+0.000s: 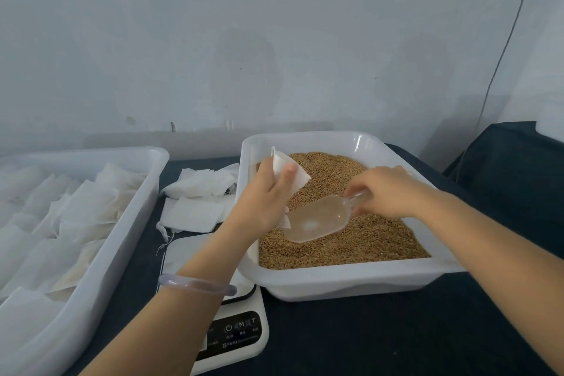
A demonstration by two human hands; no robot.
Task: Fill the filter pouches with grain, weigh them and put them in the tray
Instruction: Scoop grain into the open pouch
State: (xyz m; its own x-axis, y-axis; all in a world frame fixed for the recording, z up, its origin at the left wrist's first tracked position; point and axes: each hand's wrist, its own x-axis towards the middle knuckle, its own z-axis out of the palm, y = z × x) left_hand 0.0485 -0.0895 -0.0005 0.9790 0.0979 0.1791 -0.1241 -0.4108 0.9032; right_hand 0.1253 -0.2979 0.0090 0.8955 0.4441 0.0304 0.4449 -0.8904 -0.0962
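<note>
filter pouch [290, 172] pinched in left hand [262, 195] over grain bin [335, 282] | right hand [386, 192] grips clear scoop [319, 218] handle | scoop mouth points left toward pouch, just beside it | pouch mouth hidden

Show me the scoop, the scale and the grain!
scoop [317, 220]: head view, on its clear bowl.
scale [241, 330]: head view, on its dark button panel.
grain [381, 241]: head view, on the brown heap's near part.
</note>
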